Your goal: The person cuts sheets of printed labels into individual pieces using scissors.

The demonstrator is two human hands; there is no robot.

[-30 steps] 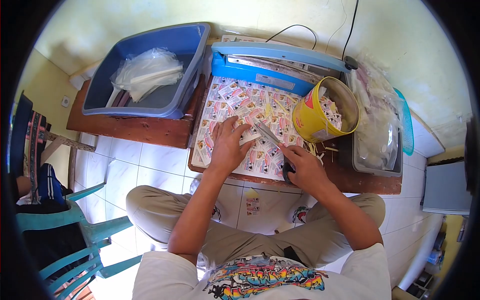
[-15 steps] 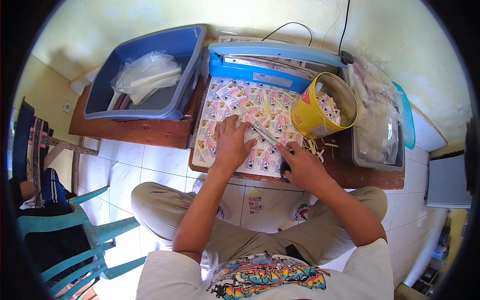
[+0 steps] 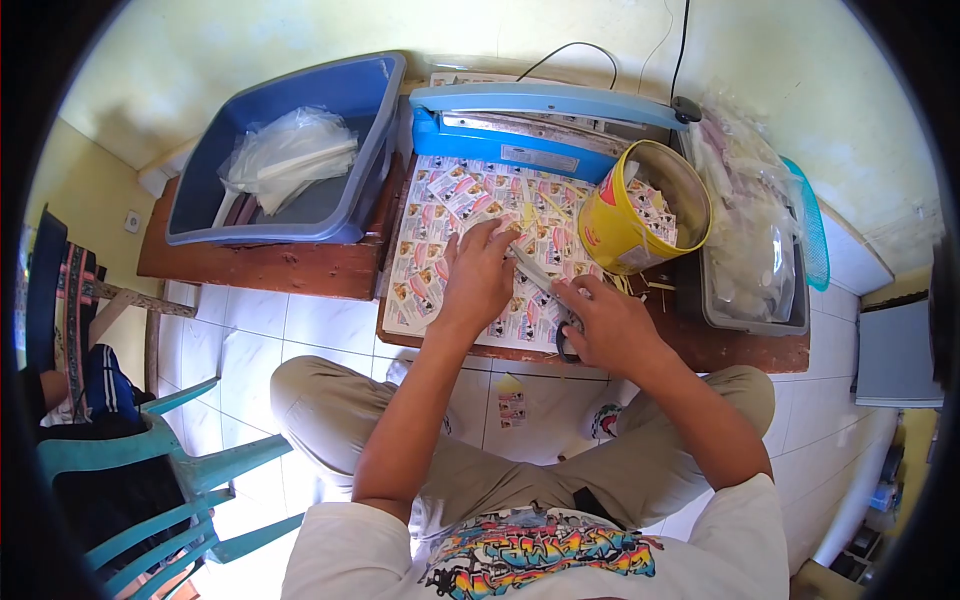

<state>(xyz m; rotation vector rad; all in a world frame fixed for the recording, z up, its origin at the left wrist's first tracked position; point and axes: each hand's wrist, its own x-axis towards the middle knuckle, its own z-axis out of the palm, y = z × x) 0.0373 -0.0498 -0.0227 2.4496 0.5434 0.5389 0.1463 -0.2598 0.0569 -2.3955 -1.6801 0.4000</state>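
Note:
My right hand (image 3: 608, 325) grips a pair of scissors (image 3: 535, 270) with black handles, its blades pointing up and left over the printed sheet. Close to the blade tips is my left hand (image 3: 478, 280), fingers bent and drawn together; what lies between them is too small to make out. Under both hands spreads a sheet of printed labels (image 3: 415, 290), pink and white. A loose cut piece of labels (image 3: 462, 193) rests on it, among thin yellowish paper strips. To the right, a yellow bucket (image 3: 610, 235) holds more cut labels.
A blue sealer with a long arm (image 3: 545, 97) stands behind the sheet. On the left is a blue tub (image 3: 375, 190) with clear plastic bags; on the right, a dark tray (image 3: 760, 325) full of plastic. A label piece (image 3: 511, 408) lies on the floor. A green chair (image 3: 190, 465) stands left.
My left hand has shifted slightly right, and its fingers have drawn together near the scissor tips. The right hand still holds the scissors, turned a little. The view has shifted slightly.

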